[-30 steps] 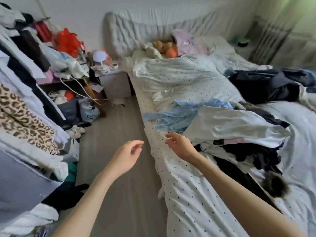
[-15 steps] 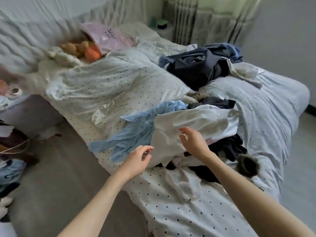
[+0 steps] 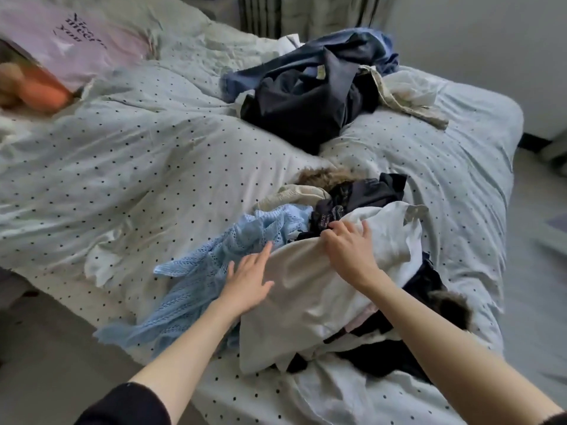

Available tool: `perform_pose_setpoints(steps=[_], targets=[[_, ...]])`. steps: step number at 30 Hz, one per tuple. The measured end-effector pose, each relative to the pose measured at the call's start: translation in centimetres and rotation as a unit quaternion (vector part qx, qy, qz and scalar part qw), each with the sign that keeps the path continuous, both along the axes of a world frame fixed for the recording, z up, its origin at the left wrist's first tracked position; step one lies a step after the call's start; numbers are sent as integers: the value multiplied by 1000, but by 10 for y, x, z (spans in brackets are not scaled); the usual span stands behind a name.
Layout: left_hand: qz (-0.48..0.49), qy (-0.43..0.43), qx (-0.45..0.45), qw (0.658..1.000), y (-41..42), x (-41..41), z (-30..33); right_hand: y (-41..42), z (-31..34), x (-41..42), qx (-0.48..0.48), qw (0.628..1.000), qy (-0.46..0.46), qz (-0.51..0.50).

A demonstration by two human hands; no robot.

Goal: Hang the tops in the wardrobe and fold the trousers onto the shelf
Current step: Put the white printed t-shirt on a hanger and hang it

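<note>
Clothes heaped on the dotted duvet (image 3: 159, 167) are what I have under both hands. My right hand (image 3: 348, 250) curls over the far edge of the white top (image 3: 310, 289), gripping it — my left hand (image 3: 248, 279) lies flat, fingers straight, on that top's near-left side. Just left of it sprawls a pale blue knit (image 3: 199, 280); beyond it lies a dark navy pile (image 3: 306, 96).

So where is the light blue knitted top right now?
In the head view the light blue knitted top lies on the dotted bedding near the bed's near edge, left of the white garment, with the left hand at its right side.
</note>
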State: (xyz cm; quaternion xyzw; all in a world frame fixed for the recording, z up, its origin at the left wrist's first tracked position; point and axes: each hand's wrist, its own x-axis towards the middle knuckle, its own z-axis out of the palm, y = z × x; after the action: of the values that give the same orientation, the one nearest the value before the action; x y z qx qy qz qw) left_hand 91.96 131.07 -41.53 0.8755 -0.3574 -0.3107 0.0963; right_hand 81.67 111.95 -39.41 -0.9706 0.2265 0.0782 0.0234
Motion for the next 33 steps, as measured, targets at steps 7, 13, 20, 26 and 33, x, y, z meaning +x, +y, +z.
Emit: perform_pose_setpoints(steps=[7, 13, 20, 26, 33], targets=[[26, -87, -100, 991, 4, -15, 10, 8, 9, -43, -17, 984, -173, -38], [71, -67, -110, 989, 14, -14, 42, -24, 26, -76, 79, 930, -29, -358], [-27, 2, -193, 981, -5, -36, 71, -1, 52, -100, 209, 866, -178, -417], [-95, 63, -250, 962, -56, -93, 88, 33, 95, -110, 273, 829, -326, -362], [12, 35, -362, 932, -74, -112, 118, 38, 120, -121, 285, 819, -386, -314]])
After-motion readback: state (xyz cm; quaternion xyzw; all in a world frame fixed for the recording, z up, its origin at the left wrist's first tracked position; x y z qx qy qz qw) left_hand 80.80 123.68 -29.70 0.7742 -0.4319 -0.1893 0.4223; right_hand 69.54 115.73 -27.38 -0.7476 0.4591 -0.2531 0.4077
